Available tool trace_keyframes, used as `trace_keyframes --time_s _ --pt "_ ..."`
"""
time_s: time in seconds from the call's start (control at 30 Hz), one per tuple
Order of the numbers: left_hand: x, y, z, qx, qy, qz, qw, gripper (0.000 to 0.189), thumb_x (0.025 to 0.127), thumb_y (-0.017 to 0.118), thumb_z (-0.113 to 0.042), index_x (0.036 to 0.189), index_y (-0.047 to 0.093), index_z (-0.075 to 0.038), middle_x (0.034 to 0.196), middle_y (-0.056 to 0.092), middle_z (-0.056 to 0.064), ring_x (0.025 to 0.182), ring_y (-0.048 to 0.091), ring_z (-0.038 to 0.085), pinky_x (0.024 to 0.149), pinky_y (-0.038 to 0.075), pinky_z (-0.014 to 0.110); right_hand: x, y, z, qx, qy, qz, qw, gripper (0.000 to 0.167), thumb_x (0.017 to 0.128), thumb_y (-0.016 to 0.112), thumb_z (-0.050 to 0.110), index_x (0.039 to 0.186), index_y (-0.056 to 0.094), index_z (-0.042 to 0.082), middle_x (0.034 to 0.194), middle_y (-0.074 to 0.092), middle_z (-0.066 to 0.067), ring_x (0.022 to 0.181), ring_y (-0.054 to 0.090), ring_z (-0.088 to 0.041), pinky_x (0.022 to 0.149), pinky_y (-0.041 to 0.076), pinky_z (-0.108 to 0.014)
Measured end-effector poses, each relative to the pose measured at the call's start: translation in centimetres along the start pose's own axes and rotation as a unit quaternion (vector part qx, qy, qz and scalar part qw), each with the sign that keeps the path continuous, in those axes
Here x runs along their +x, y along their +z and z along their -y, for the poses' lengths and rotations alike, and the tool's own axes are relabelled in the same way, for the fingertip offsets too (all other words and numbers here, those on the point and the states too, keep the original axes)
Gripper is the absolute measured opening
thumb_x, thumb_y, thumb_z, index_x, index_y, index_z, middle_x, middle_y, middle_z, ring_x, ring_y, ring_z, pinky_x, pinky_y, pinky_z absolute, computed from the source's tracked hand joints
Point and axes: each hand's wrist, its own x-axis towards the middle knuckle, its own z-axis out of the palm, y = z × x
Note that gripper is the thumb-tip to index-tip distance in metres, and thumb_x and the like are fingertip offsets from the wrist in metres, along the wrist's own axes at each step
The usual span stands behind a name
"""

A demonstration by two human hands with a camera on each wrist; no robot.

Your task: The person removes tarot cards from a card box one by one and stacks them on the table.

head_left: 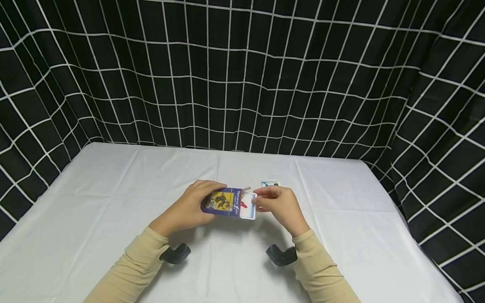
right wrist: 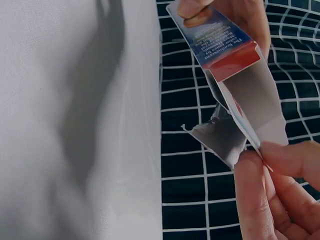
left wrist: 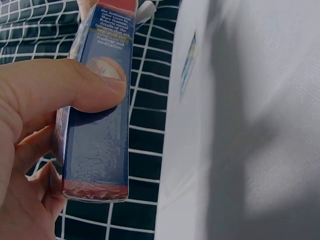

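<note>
A dark blue tarot box (head_left: 221,202) is held in the air above the white-covered table (head_left: 235,269), its open end toward the person's right. The left hand (head_left: 195,206) has it clamped by the closed end, the thumb pressed along a narrow printed side and fingers round the opposite side. At the open end, the right hand (head_left: 278,204) pinches a white-edged card (head_left: 248,207) between thumb and fingertips; the card pokes partway out of the box. A ragged pale flap (right wrist: 220,137) juts from that end, too. Beyond the box and a little to its right, I see another card (head_left: 269,183) lying on the cloth, partly hidden by the right hand. Farther behind the box hangs a black curtain (head_left: 227,71) with a white grid.
</note>
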Motion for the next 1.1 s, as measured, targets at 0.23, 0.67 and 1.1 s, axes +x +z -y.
trace_keyframes --time_s 0.23,0.67,1.1 --pt "0.0 0.1 0.1 -0.003 0.005 0.001 1.0 0.072 0.071 0.081 -0.006 0.138 0.057 -0.012 0.139 0.06 0.007 0.132 0.049 0.028 0.112 0.035 0.052 0.0 0.0 0.1 -0.003 0.006 0.001 1.0 0.026 0.084 0.072 0.004 0.106 0.07 -0.009 0.097 0.073 -0.02 0.075 0.071 -0.013 0.072 0.061 -0.031" --pt "-0.1 -0.3 0.3 -0.003 -0.014 -0.002 0.9999 0.073 0.071 0.081 -0.009 0.139 0.056 -0.012 0.141 0.058 0.008 0.133 0.047 0.028 0.113 0.034 0.052 0.5 -2.3 0.4 -0.026 0.025 -0.012 0.9993 0.024 0.086 0.073 0.006 0.104 0.072 -0.01 0.092 0.074 -0.016 0.066 0.067 -0.01 0.068 0.061 -0.029" --pt "-0.1 -0.5 1.0 0.008 -0.015 -0.011 0.9998 0.073 0.072 0.081 -0.008 0.139 0.056 -0.014 0.14 0.059 0.006 0.13 0.048 0.027 0.111 0.035 0.052 0.5 -4.9 0.4 -0.044 0.021 -0.01 0.9988 0.026 0.088 0.071 0.007 0.105 0.071 -0.012 0.09 0.074 -0.013 0.067 0.067 -0.008 0.068 0.061 -0.028"
